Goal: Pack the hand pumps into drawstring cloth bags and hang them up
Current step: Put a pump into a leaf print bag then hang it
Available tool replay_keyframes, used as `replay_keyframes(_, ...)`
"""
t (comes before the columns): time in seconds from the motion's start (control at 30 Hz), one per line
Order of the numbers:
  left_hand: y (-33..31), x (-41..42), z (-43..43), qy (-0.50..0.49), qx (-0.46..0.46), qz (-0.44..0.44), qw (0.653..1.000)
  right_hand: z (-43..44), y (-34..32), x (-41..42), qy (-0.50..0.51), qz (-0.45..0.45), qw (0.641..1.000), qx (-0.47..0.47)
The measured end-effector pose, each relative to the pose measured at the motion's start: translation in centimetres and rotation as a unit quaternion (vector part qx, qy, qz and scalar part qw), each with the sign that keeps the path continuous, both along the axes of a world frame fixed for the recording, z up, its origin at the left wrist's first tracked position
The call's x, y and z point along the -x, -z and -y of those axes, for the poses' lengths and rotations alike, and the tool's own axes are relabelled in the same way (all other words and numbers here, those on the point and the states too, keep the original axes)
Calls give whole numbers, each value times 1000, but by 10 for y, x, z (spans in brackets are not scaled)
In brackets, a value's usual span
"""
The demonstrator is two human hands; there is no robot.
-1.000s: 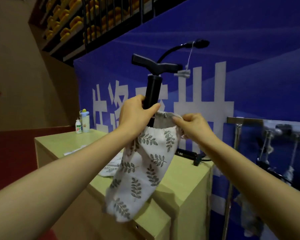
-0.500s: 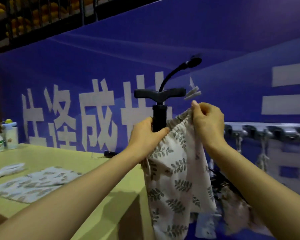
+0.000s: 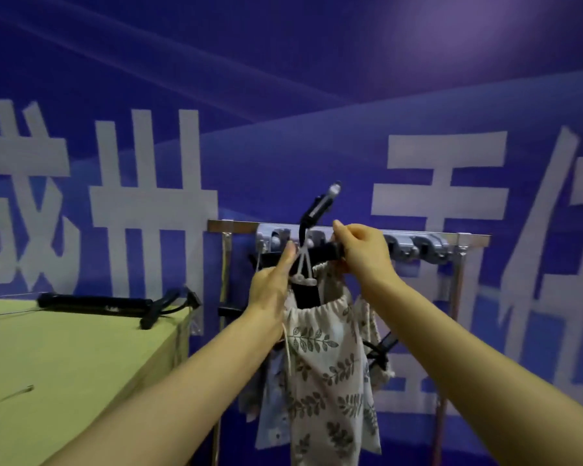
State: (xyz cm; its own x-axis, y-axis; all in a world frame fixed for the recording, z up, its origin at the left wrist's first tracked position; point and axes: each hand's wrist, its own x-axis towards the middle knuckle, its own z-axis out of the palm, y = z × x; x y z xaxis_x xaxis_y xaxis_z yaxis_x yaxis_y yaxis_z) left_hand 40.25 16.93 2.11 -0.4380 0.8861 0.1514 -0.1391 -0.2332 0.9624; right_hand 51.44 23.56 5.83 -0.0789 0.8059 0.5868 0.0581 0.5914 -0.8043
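Hands first: my left hand sits just left of frame centre, fingers curled shut around the neck of the leaf-print bag, thumb pointing up toward the pale drawstring that rises in a narrow loop above it. My right hand is at about two o'clock from the left one, closed in a pinch; its fingers cover the right end of the pump handle and seem to grip the gathered bag mouth there too, though I cannot tell exactly which. Between my two hands the hand pump stands upright inside the bag, its dark body showing above the gathered opening, the crossbar handle level with the rack. From the pump a black hose curves up toward twelve o'clock and ends in a silvery nozzle. The bag hangs straight down from my hands toward six o'clock, its lower end running out of frame.

Directly behind my hands, a metal rail with a row of grey hooks runs across the blue banner. The drawstring loop reaches up to hook level; whether it is caught on one I cannot tell. Other cloth bags hang below the rail, just behind mine. At nine o'clock, a second pump lies flat along the far edge of the pale green table, well apart from my hands.
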Motion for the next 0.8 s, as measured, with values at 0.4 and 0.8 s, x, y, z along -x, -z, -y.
replay_keyframes(0.4,18,-74,-73,90,61,88,990,-65,-10,-89,103,135,985,-12)
replay_keyframes(0.8,22,-106,-131,123,52,88,987,-117,9,-131,83,-8,990,116)
